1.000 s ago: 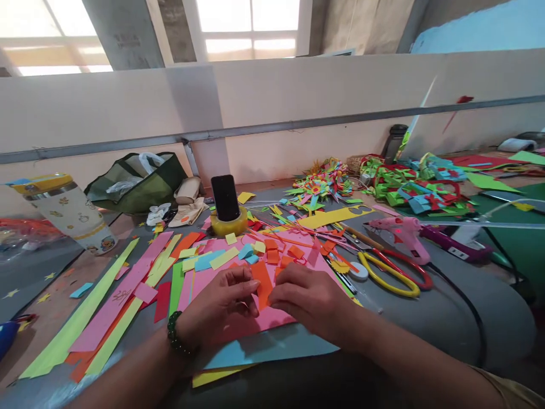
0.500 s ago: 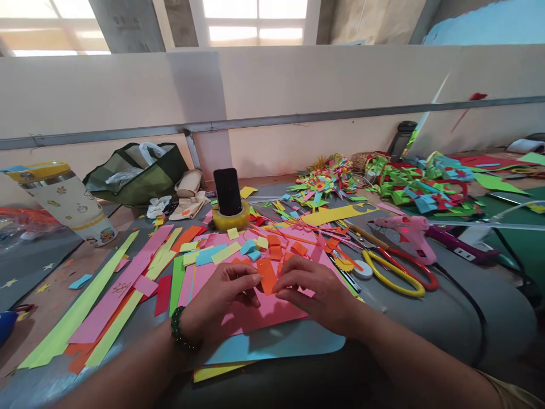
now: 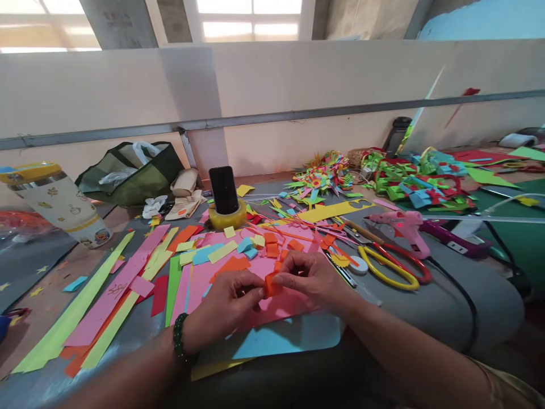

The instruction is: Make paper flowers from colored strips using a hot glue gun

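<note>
Between my two hands is a small orange paper piece (image 3: 272, 285), bent over at its upper part. My left hand (image 3: 232, 301), with a dark green bead bracelet at the wrist, pinches its left edge. The thumb and forefinger of my right hand (image 3: 313, 282) hold its right side. Both hands are above a pink sheet (image 3: 289, 307), which lies over a light blue sheet (image 3: 298, 339). Beyond my fingers, small orange, yellow and blue paper pieces (image 3: 244, 245) lie scattered on the pink paper.
A phone (image 3: 223, 190) leans upright on a yellow tape roll (image 3: 229, 216). Long paper strips (image 3: 121, 284) lie at left, near a tumbler (image 3: 63, 204). Yellow-handled scissors (image 3: 389, 270) and a pink glue gun (image 3: 404, 227) are at right. Colourful paper decorations (image 3: 326, 173) stand behind.
The orange paper, flat and longer before, is now folded over and looks shorter. My hands have drawn closer together around it. The whole view has shifted slightly.
</note>
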A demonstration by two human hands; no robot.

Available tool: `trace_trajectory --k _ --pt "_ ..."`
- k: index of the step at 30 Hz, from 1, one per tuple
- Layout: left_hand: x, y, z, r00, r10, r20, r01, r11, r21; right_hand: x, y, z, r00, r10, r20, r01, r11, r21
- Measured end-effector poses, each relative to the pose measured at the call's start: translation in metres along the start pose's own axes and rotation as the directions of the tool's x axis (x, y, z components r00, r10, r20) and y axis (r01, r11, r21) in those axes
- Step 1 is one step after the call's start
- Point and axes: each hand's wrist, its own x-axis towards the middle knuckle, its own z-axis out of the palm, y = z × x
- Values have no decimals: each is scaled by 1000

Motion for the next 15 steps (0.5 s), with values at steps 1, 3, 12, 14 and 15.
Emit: trace_trajectory --k 1,3,12,14,15 --pt "0 1 0 1000 8 6 -8 1000 21 0 0 0 1000 -1 -2 1 1000 -3" --pt "0 1 -1 1000 23 20 -24 998 65 0 0 1 1000 -9 -5 9 1000 -11" --pt "-2 2 -1 998 40 57 -47 991 125 0 -3 0 998 -24 63 28 998 -58" --pt "-2 2 -1 997 41 67 -51 988 146 -1 -3 1 997 -5 78 6 1000 -5" --pt "-2 2 -1 996 43 72 -54 986 159 -2 -3 2 997 -6 74 4 1000 26"
